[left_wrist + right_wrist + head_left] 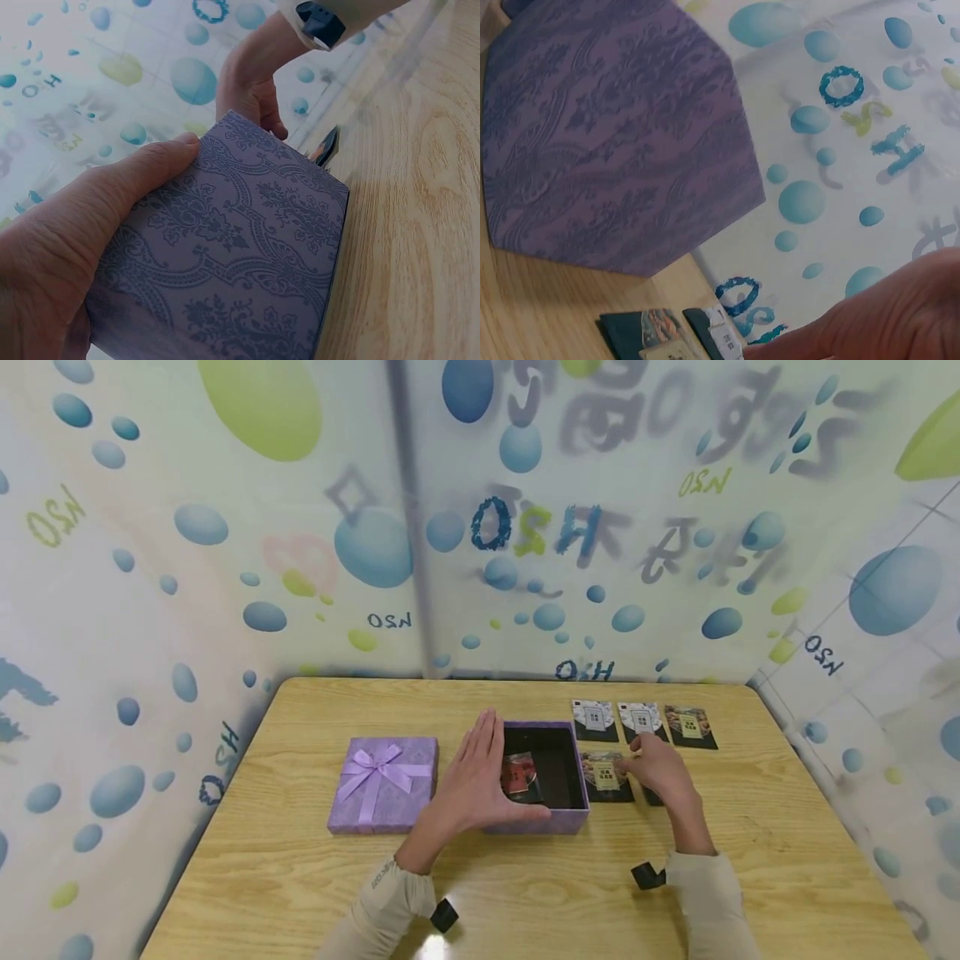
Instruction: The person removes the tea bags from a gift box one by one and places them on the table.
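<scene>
My left hand [474,785] rests at the left side of an open purple box [536,823], its fingers straight along the side and its thumb across the near rim. In the left wrist view the thumb [161,161] lies along an edge of the patterned wall. Inside the box lies a red-and-black packet [517,777]. My right hand [663,770] is bent down over the packets right of the box, fingertips at the right edge of a dark packet [606,783]. Beneath this hand another dark packet [653,797] shows partly; I cannot tell whether it is pinched.
The purple lid [386,802] with a ribbon bow lies left of the box. Behind the right hand lie two pale packets [595,720] [642,718] and a dark one [692,727] in a row. The wooden table [540,893] meets a printed curtain [480,635] at the back.
</scene>
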The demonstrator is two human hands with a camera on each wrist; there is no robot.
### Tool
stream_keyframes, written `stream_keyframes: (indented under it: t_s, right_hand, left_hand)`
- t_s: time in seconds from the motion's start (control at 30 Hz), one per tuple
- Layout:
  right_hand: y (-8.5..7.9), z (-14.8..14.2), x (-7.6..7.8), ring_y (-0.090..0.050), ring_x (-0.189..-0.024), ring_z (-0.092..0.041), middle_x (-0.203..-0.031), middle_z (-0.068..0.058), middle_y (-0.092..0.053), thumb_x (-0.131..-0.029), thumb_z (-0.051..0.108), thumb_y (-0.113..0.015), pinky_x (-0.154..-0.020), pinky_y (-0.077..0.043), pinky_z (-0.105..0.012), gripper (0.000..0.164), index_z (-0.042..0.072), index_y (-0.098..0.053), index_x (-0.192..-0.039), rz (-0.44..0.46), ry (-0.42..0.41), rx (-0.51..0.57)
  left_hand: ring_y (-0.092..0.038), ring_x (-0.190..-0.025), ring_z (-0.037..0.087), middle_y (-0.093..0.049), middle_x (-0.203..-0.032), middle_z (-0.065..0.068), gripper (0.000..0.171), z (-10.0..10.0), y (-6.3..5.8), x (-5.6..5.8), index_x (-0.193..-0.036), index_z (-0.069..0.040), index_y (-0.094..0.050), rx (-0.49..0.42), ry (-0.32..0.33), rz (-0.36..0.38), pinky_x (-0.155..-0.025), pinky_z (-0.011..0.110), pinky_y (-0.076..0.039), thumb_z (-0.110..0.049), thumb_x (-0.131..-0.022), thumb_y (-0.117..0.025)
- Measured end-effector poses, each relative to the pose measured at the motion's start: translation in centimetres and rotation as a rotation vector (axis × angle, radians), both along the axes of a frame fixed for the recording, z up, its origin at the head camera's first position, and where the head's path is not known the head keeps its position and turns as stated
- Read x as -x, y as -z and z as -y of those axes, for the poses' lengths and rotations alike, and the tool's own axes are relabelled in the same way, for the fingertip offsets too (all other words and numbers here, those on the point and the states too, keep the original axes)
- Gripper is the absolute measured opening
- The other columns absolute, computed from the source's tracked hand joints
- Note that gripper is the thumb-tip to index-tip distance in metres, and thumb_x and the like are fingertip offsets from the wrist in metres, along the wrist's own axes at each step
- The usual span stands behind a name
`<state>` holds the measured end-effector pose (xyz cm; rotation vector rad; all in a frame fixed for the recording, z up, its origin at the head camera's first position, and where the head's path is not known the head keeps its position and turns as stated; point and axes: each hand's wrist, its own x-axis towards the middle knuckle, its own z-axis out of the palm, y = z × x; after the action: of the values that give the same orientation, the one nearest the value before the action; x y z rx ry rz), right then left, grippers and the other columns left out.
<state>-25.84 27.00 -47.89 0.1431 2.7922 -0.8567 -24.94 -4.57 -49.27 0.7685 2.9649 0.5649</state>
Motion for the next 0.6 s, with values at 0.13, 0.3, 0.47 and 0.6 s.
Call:
stream_keyframes:
  t_s: [0.13,0.3,0.47,0.6]
  right_hand:
    - [-0.8,0.6,-0.1,-0.063,-0.079,-0.029,-0.105,-0.026,-0.068,-0.099,0.019,-0.068,-0.071,-0.054,-0.047,0.034,-0.011,-0.062,-0.113,-0.091,-0.003,-0.008]
    - [-1.2,1.3,-0.2,-0.058,-0.070,-0.023,-0.088,-0.017,-0.066,-0.102,0.012,-0.058,-0.059,-0.048,-0.036,0.019,-0.006,-0.065,-0.103,-0.194,0.001,0.017]
    - [-1.5,2.4,-0.3,-0.061,-0.073,-0.023,-0.092,-0.016,-0.068,-0.107,0.014,-0.055,-0.062,-0.048,-0.035,0.022,-0.004,-0.066,-0.109,-0.251,-0.012,0.066]
    - [-1.7,3.5,-0.6,-0.063,-0.080,-0.025,-0.093,-0.015,-0.069,-0.104,0.013,-0.061,-0.069,-0.051,-0.040,0.017,-0.003,-0.067,-0.108,-0.336,-0.046,0.087]
  left_hand:
    - [0.007,-0.162,0.025,0.020,-0.174,0.005,0.152,0.0,0.0,0.0,-0.164,-0.012,0.018,0.000,0.001,-0.007,-0.130,0.045,-0.008,-0.101,-0.065,-0.056]
    - [0.006,-0.162,0.026,0.019,-0.174,0.006,0.153,0.1,-0.1,0.0,-0.164,-0.011,0.018,0.008,0.002,-0.011,-0.130,0.045,-0.008,-0.100,-0.066,-0.057]
    - [0.007,-0.162,0.026,0.019,-0.174,0.006,0.152,0.1,-0.1,0.0,-0.164,-0.011,0.018,0.001,0.005,-0.007,-0.130,0.045,-0.008,-0.099,-0.066,-0.058]
    - [0.009,-0.162,0.024,0.019,-0.173,0.006,0.151,0.1,-0.1,-0.1,-0.164,-0.011,0.018,-0.006,0.010,-0.001,-0.130,0.045,-0.008,-0.098,-0.067,-0.059]
